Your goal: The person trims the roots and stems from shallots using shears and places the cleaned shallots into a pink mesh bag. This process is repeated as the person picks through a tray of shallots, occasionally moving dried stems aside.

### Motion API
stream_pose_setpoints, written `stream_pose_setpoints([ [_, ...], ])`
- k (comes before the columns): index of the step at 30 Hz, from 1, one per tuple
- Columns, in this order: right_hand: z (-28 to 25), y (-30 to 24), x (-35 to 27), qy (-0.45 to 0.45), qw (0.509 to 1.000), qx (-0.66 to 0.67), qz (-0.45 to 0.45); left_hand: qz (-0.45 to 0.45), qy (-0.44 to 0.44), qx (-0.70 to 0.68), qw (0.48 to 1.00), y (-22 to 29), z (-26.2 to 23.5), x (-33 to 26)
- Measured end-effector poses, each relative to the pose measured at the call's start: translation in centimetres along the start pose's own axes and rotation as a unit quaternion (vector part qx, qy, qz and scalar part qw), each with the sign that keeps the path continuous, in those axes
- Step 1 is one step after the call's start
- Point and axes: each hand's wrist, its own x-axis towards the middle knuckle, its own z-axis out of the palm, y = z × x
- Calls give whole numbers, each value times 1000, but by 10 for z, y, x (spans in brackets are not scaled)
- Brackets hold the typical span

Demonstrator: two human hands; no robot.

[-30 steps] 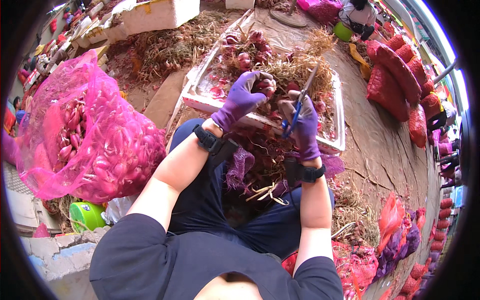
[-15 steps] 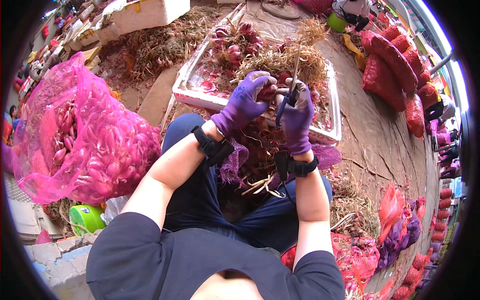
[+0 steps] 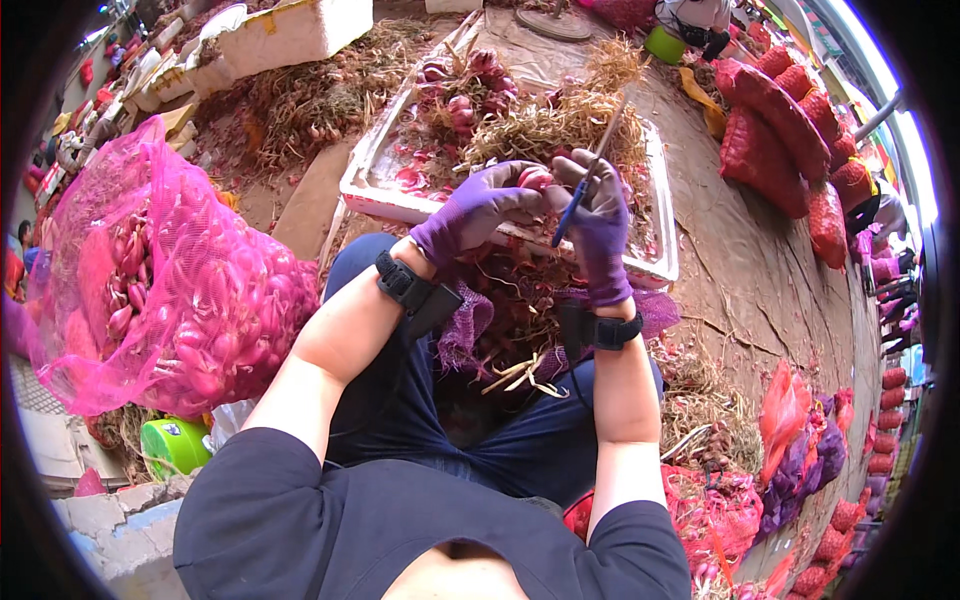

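Observation:
My left hand [image 3: 490,205], in a purple glove with darker fingers, pinches a pinkish-red shallot [image 3: 535,178] above the near rim of a white foam tray [image 3: 400,203]. Close beside it, my gloved right hand [image 3: 598,215] is closed round a slim blue-handled blade [image 3: 573,208], its tip pointing up and away. Whether this is a knife or scissors I cannot tell. The fingertips of both hands meet near the shallot. Behind them, dry stalks [image 3: 545,125] and more shallots [image 3: 462,112] lie in the tray.
A large pink mesh bag [image 3: 220,320] full of shallots stands at my left, a green container [image 3: 175,445] beside it. Trimmings [image 3: 525,290] and purple netting lie between my legs. Red mesh sacks [image 3: 765,165] are at far right; a foam box [image 3: 290,45] stands at far left.
My left hand has turned and lowered slightly, so the shallot shows more clearly. The blade in my right hand has tilted, its tip now leaning to the right.

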Motion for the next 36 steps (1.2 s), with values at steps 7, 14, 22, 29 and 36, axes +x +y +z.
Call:
stream_pose_setpoints([
  [7, 5, 9, -4, -3, 999, -31, -26, 12, -47, -27, 998, -10, -1, 5],
  [14, -5, 17, 0, 96, 995, 35, 15, 10, -21, -149, 989, -23, -23, 14],
  [22, -1, 15, -4, -30, 998, -35, 32, 11, 17, 74, 997, -7, -2, 7],
  [29, -20, 25, 8, 107, 987, 69, 102, 175, 139, 231, 947, 54, 20, -54],
  [36, -49, 21, 19, 159, 982, 84, 56, 497, 429, 608, 446, 187, 3, -227],
])
